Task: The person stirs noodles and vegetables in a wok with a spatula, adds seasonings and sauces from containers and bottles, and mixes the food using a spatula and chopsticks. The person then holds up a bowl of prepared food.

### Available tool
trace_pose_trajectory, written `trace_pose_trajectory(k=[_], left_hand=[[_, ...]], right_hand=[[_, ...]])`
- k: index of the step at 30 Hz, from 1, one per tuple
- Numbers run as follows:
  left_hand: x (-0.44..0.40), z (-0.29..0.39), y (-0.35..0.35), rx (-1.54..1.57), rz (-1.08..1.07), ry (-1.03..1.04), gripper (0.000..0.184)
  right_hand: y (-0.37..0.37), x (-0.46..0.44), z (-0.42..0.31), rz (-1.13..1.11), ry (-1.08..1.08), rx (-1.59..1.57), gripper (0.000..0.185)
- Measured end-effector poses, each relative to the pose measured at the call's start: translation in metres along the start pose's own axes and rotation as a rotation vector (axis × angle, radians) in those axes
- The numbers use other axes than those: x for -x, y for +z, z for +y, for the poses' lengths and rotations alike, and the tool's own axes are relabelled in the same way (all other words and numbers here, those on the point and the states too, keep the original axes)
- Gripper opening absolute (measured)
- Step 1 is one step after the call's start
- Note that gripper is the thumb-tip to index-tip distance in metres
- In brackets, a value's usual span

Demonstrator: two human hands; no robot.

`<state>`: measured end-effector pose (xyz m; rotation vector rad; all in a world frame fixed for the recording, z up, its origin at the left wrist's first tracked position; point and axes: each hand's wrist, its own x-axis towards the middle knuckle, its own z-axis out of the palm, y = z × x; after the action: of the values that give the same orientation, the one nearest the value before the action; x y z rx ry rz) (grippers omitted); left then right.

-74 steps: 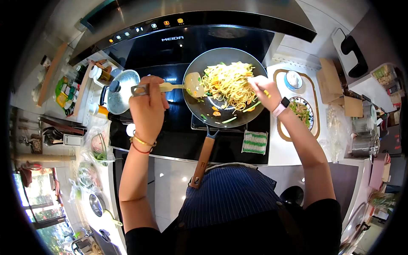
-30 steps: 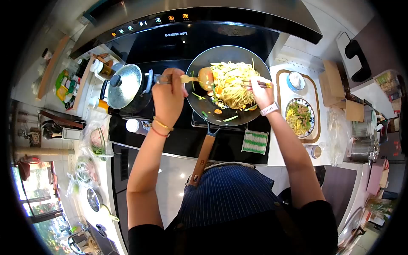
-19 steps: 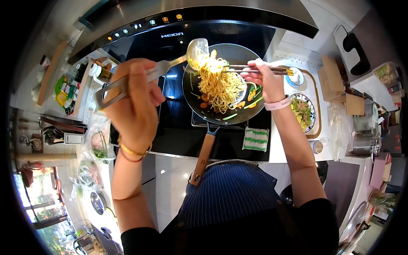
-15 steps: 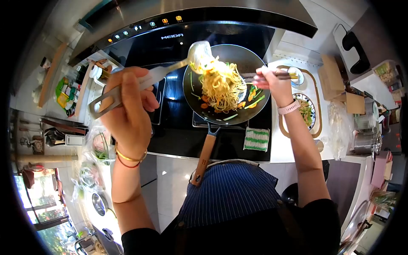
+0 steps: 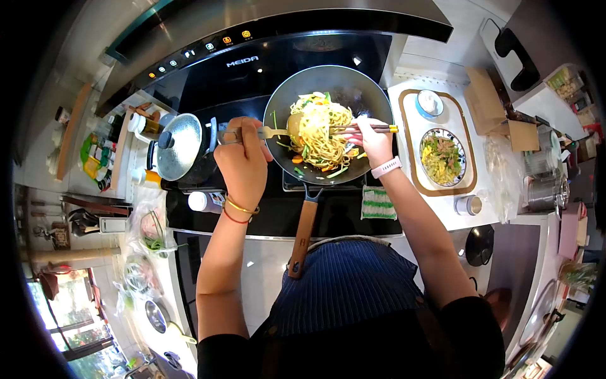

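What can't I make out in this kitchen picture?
From the head view:
- Spatula: its far end is partly hidden by noodles.
- Chopsticks: tips lost among the noodles, middle covered by the right hand.
- Burner: the pan blocks it.
- Whatever is under the lid: the lid conceals it.
- Bottle: label too small to read.

The left hand is gripping a spatula, the right hand is holding chopsticks, and both tools are reaching into noodles in a pan. A cloth is lying near the stove's front right corner. A plate is resting near a tray's front edge.
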<state>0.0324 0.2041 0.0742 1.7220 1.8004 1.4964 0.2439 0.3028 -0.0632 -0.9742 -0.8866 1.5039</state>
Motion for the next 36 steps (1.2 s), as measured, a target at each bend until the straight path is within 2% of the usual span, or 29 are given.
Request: trace_pose_trajectory(k=[2, 5, 8, 11, 12, 15, 17, 18, 19, 21, 24, 25, 26, 27, 29, 31, 33, 34, 36], left_hand=[[-0.005, -0.006, 0.004, 0.136, 0.111, -0.105, 0.026], [-0.007, -0.011, 0.004, 0.276, 0.191, -0.12, 0.028], [-0.004, -0.009, 0.01, 0.246, 0.194, -0.131, 0.028], [0.001, -0.007, 0.006, 0.163, 0.147, -0.131, 0.027], [0.002, 0.001, 0.0, 0.189, 0.165, -0.124, 0.026], [0.006, 0.03, -0.023, 0.251, 0.171, -0.017, 0.026], [0.009, 0.045, -0.032, 0.144, 0.162, 0.064, 0.024], [0.012, 0.042, -0.032, 0.147, 0.161, 0.063, 0.024], [0.016, 0.036, -0.028, 0.15, 0.16, 0.087, 0.023], [0.023, 0.018, -0.021, 0.16, 0.153, 0.115, 0.022], [0.043, -0.02, -0.004, 0.063, 0.12, 0.2, 0.021], [0.052, -0.032, 0.002, 0.03, 0.109, 0.239, 0.02], [0.063, -0.046, 0.01, 0.083, 0.123, 0.182, 0.02], [0.073, -0.058, 0.017, 0.123, 0.142, 0.144, 0.021], [0.091, -0.062, 0.028, 0.247, 0.196, -0.03, 0.023], [0.109, -0.071, 0.033, 0.417, 0.265, -0.214, 0.025], [0.128, -0.075, 0.03, 0.488, 0.236, -0.303, 0.026], [0.139, -0.077, 0.024, 0.454, 0.146, -0.355, 0.026], [0.156, -0.075, 0.016, 0.395, -0.035, -0.368, 0.029]], right_hand=[[0.017, 0.011, -0.013, 0.031, -0.091, 0.089, 0.018], [0.034, 0.033, -0.022, -0.05, -0.269, 0.18, 0.017], [0.033, 0.045, -0.018, -0.195, -0.571, 0.587, 0.017], [0.009, 0.028, -0.015, -0.247, -0.621, 0.902, 0.014], [0.002, 0.021, -0.015, -0.18, -0.737, 0.846, 0.013], [-0.004, 0.034, -0.072, -0.143, -0.513, 1.103, 0.015], [0.006, 0.057, -0.106, -0.016, -0.617, 0.86, 0.012], [0.003, 0.064, -0.115, -0.053, -0.694, 0.9, 0.008], [-0.007, 0.065, -0.115, -0.228, -0.881, 0.958, 0.006], [-0.037, 0.075, -0.106, -0.706, -0.681, 1.42, 0.008], [-0.032, 0.113, -0.098, -0.482, -0.925, 1.331, 0.014], [-0.035, 0.122, -0.096, -0.543, -0.826, 1.369, 0.016], [-0.039, 0.131, -0.095, -0.6, -0.724, 1.407, 0.019], [-0.046, 0.136, -0.091, -0.622, -0.735, 1.462, 0.023], [-0.063, 0.15, -0.092, -0.428, -0.734, 1.318, 0.03], [-0.078, 0.158, -0.075, 0.025, -0.833, 1.38, 0.037], [-0.098, 0.156, -0.043, 0.178, -0.741, 1.423, 0.028], [-0.103, 0.154, -0.025, 0.126, -0.326, 1.267, 0.018], [-0.121, 0.149, 0.018, -0.1, -0.19, 1.288, 0.013]])
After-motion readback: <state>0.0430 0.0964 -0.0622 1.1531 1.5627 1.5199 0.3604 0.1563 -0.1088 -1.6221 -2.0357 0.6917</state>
